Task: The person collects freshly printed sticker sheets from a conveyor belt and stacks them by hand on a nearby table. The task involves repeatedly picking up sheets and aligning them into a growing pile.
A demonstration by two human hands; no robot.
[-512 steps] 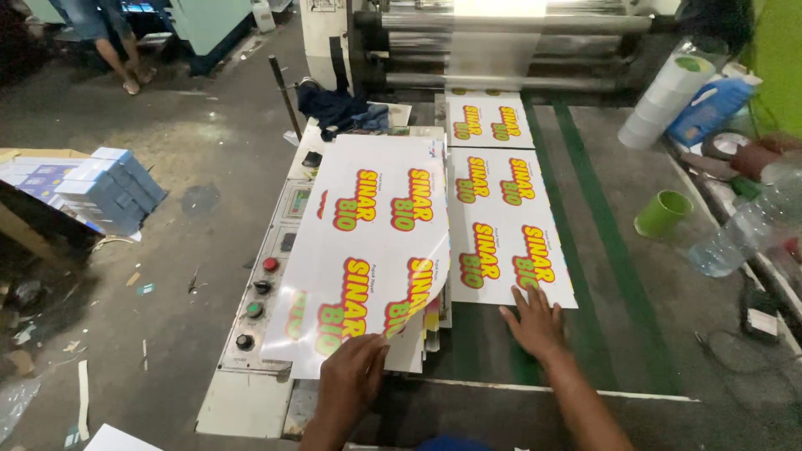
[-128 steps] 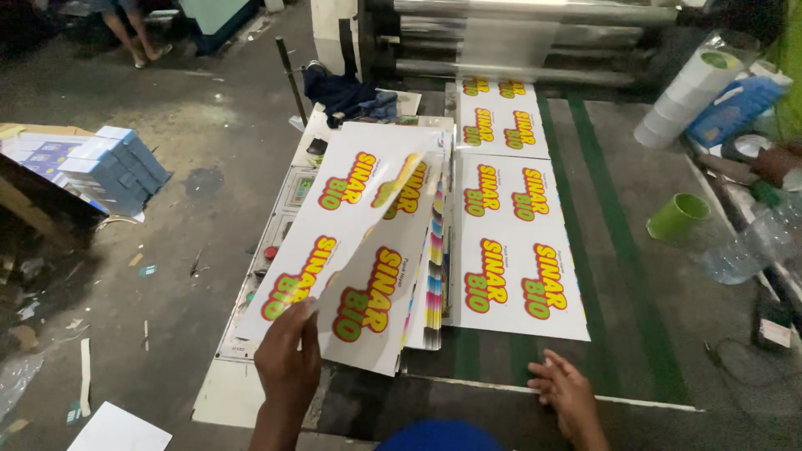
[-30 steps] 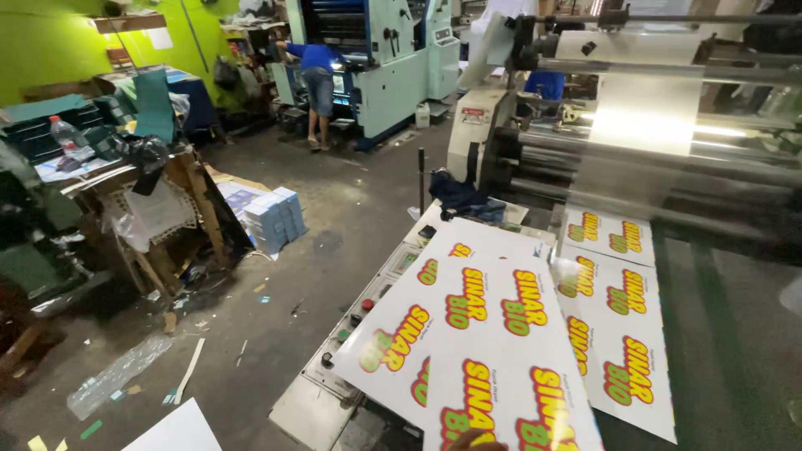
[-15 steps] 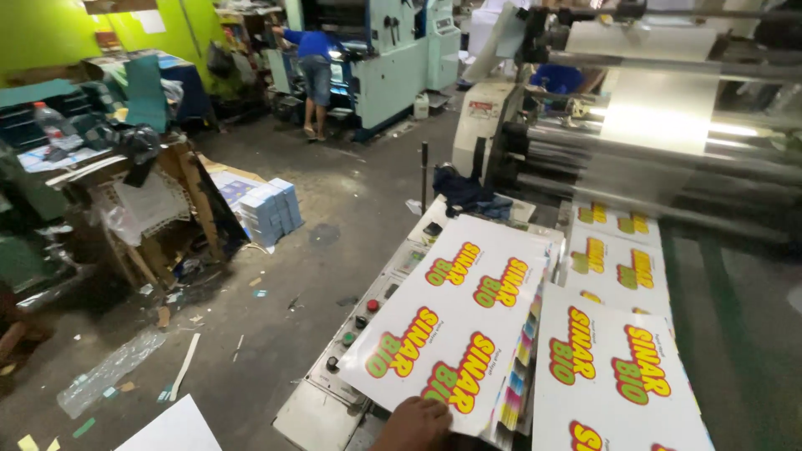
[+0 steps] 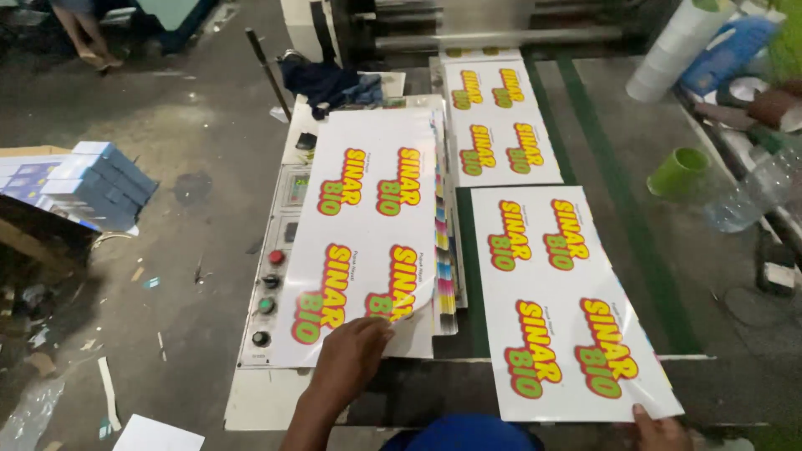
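Stack of sheets (image 5: pixel 376 225) lies left of single sheet (image 5: pixel 568 309), cup (image 5: pixel 678 172) farther right.

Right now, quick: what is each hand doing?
Left hand: fingers closed on the near edge of the top sheet of the printed stack.
Right hand: mostly out of frame, fingertips on the corner of the single printed sheet; grip cannot be told.

left hand (image 5: pixel 351 357): fingers curled, palm down | right hand (image 5: pixel 660 428): fingertips only, low
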